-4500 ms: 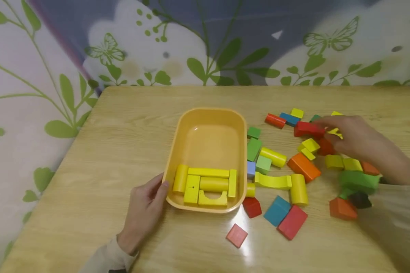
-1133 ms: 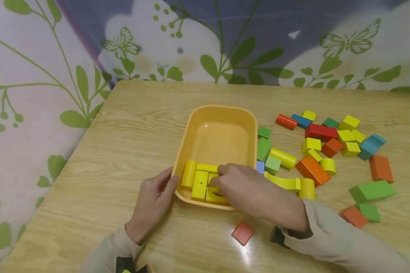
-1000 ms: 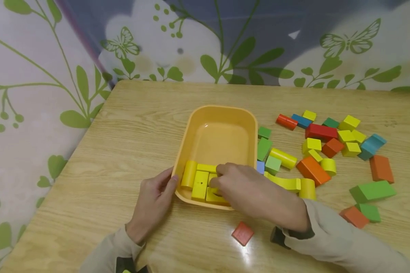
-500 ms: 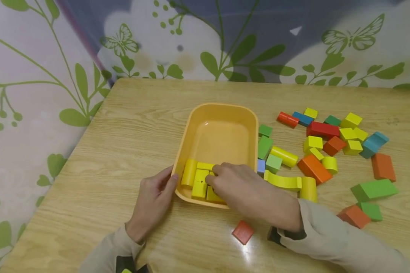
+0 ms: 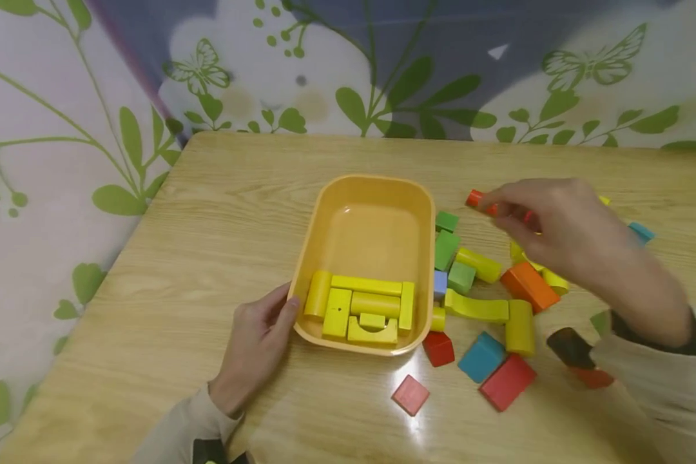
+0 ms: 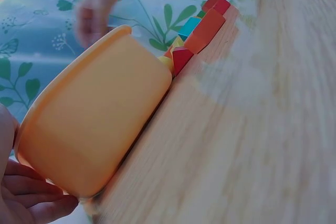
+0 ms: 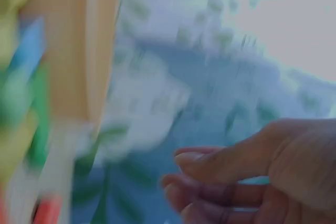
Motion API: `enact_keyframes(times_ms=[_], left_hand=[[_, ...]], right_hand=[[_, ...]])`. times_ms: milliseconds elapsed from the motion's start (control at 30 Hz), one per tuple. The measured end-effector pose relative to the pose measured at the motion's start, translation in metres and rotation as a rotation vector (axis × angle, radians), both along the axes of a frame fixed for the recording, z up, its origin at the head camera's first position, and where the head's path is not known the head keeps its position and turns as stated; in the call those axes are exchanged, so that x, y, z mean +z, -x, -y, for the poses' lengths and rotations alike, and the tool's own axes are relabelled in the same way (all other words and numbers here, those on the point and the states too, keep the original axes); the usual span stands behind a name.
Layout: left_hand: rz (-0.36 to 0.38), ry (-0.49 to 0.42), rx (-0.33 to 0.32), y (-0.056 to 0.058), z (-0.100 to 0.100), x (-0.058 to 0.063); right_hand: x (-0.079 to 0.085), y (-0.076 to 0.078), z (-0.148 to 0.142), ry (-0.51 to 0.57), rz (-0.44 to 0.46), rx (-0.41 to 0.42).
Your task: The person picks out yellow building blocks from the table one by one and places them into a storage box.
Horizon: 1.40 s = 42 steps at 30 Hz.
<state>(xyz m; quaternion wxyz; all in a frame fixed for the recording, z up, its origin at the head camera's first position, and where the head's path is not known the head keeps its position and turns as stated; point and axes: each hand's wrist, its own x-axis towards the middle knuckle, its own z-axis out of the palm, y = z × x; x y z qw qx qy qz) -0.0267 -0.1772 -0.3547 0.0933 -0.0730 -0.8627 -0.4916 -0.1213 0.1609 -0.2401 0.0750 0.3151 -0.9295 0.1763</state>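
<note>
My left hand [image 5: 258, 341] grips the left side of an orange-yellow plastic tray [image 5: 377, 178], thumb over the rim. In the left wrist view its fingers lie against the tray's outer wall [image 6: 94, 114]. Yellow wooden blocks fill the tray's near end: a cylinder [image 5: 318, 295], a long bar [image 5: 366, 285], an arch block [image 5: 359, 334] and others. A small yellow block [image 5: 372, 320] sits in the arch's hollow. My right hand [image 5: 574, 232] hovers over the blocks at the right, fingertips close by a red cylinder [image 5: 473, 198]. In the right wrist view, nothing is between its thumb and fingers.
Loose blocks spread right of the tray: green [image 5: 446, 250], a yellow wavy piece [image 5: 477, 308], an orange block [image 5: 530, 287], a blue one [image 5: 482, 357] and red ones [image 5: 507, 382]. A pinkish square block [image 5: 410, 395] lies nearer. A patterned wall borders the wooden table [image 5: 168, 277].
My right hand has left the tray and moved right and away, over the loose blocks. Since the earliest frame, a small yellow block has appeared in the arch's hollow. My left hand stays on the tray.
</note>
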Motion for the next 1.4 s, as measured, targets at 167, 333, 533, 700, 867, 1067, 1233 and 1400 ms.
enact_keyframes(times_ms=[167,333,533,700,867,1067,1233,1400], left_hand=[[0.005,-0.001,0.008,0.000,0.001,0.001],[0.010,0.006,0.011,0.000,0.001,-0.001],[0.005,-0.010,0.020,0.000,0.000,-0.001],[0.008,-0.022,0.007,0.000,-0.002,-0.002],[-0.001,-0.010,0.006,-0.001,0.000,0.000],[0.027,0.000,0.008,-0.002,0.001,0.002],[0.008,-0.012,0.002,-0.001,0.001,0.002],[-0.012,0.002,-0.009,0.000,0.002,0.001]], right_hand=[[-0.034,0.019,-0.069,-0.177,0.148,-0.147],[-0.063,0.018,-0.093,-0.219,0.188,-0.154],[-0.065,0.014,-0.072,-0.186,0.182,-0.190],[-0.061,0.016,-0.064,-0.256,0.306,-0.260],[-0.063,0.019,-0.063,-0.308,0.385,-0.287],[-0.050,0.015,-0.052,-0.251,0.264,-0.239],[-0.014,-0.003,-0.005,-0.056,0.156,-0.087],[-0.003,-0.032,0.075,0.114,0.250,0.138]])
